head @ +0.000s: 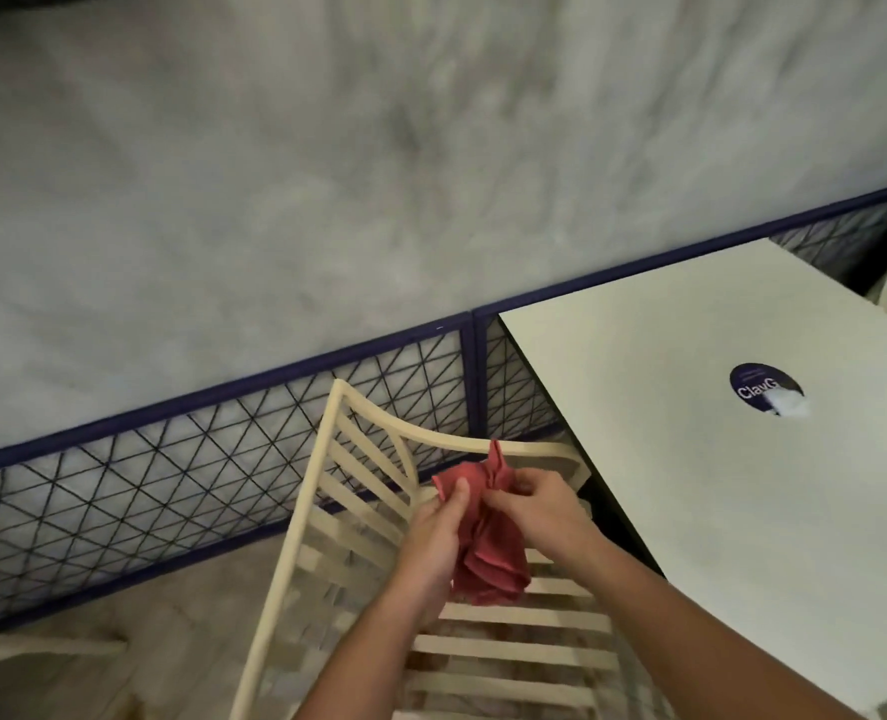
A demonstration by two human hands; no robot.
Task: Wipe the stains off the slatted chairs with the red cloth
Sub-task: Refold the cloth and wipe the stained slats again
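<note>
left hand (433,532) and right hand (540,506) bunched the red cloth (488,553) over the slatted chair (446,443); wiping looked barely begun.
left of the hands ran a mesh fence (171,470). each hand's curled fingers pinched the cloth, which was held between them just above the seat slats and touched no slat. no stains showed clearly enough to judge. right of the right hand, a white table (717,407) crowded the chair's side.
</note>
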